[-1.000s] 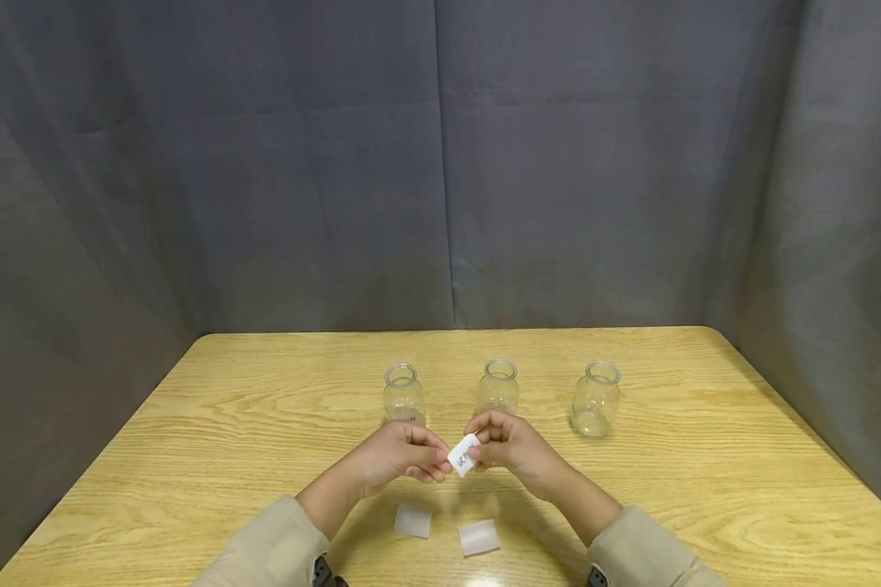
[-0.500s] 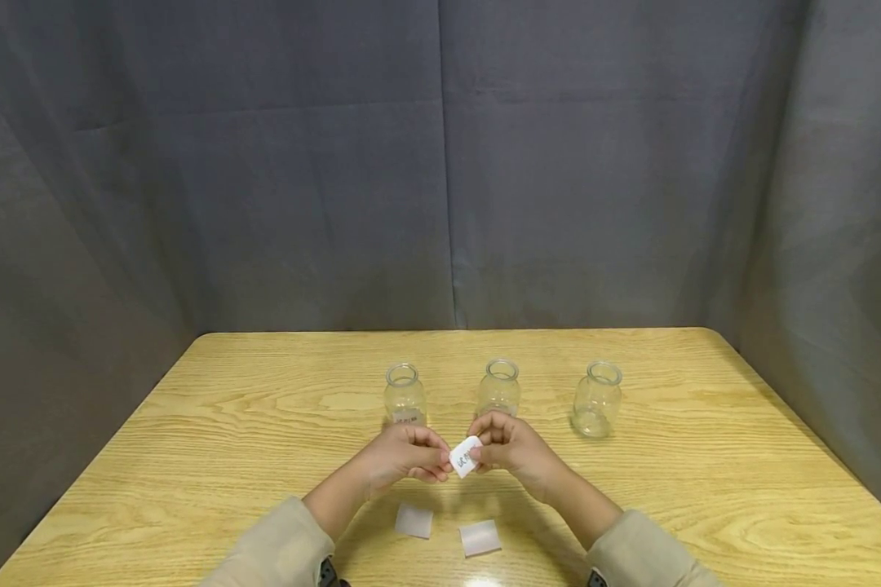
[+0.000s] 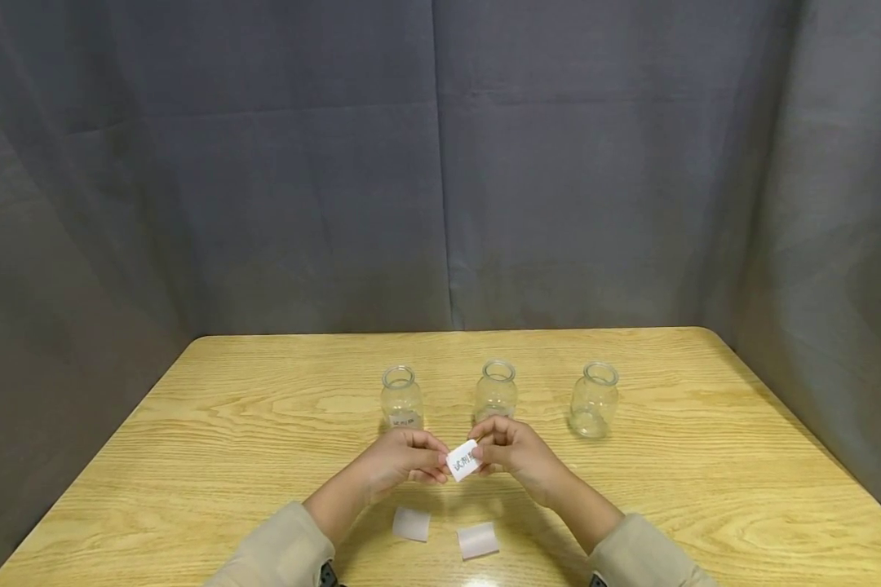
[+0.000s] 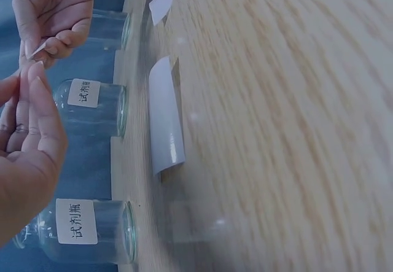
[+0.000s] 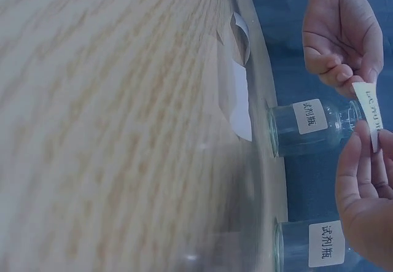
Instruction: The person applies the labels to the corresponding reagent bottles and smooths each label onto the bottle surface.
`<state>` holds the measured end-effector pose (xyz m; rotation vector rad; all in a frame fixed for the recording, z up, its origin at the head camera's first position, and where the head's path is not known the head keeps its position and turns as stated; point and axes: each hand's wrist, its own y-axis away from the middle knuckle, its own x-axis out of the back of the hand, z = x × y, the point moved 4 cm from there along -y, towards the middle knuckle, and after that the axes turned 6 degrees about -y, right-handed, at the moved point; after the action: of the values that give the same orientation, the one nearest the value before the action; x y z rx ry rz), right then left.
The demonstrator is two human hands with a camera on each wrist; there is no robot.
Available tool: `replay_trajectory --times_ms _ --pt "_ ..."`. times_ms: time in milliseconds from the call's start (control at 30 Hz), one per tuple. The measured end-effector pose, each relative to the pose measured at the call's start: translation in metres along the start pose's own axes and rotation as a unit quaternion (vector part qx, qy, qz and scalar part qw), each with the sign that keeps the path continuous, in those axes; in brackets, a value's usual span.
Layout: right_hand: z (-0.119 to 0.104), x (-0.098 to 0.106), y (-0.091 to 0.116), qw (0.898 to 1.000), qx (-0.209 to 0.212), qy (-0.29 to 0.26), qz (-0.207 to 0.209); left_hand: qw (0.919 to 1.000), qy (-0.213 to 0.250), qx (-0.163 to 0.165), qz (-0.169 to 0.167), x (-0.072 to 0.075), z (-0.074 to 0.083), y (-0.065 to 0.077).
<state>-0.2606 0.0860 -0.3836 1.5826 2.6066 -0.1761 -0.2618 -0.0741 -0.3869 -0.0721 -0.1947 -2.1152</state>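
Observation:
Between both hands, above the table, is a small white label (image 3: 462, 461) printed with black characters. My left hand (image 3: 402, 461) pinches its left edge between thumb and fingertips. At the opposite edge my right hand (image 3: 514, 455) pinches it, the thumb covering part of the print. Beyond the hands stand three clear glass jars: a left jar (image 3: 401, 398), a middle jar (image 3: 495, 396) and a right jar (image 3: 594, 401). White labels sit on the left jar (image 4: 113, 226) and the middle jar (image 4: 104, 109) in the left wrist view. The right jar shows no label in the head view.
Two pale paper pieces lie on the wooden table (image 3: 191, 456) in front of the hands, a left piece (image 3: 411, 524) and a right piece (image 3: 477, 540), with slightly curled edges. A dark grey curtain (image 3: 323, 179) encloses the table's back and sides.
The label has turned a little between the fingers, so more of its print faces the head camera. Both hands stay almost in place; the jars and paper pieces have not moved.

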Motion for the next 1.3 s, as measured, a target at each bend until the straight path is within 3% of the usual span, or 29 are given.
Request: replay_trajectory --times_ms 200,600,700,933,1300 --pt "0.000 0.002 0.002 1.000 0.000 0.006 0.006 1.0000 0.000 -0.002 -0.002 -0.002 0.003 0.001" --pt "-0.002 0.010 0.003 0.996 -0.009 0.030 0.083 0.9993 -0.007 -0.003 0.036 0.002 0.004 -0.003" --pt "-0.003 0.010 0.004 0.997 -0.005 0.031 0.075 0.9993 -0.006 -0.004 0.037 0.000 0.005 -0.006" --pt "-0.001 0.000 0.004 1.000 -0.009 0.030 0.003 0.9993 0.005 -0.011 0.034 -0.005 0.004 -0.011" --pt "0.003 -0.003 0.001 0.999 -0.012 0.032 -0.001 0.9993 -0.015 -0.009 0.034 -0.010 0.004 -0.013"
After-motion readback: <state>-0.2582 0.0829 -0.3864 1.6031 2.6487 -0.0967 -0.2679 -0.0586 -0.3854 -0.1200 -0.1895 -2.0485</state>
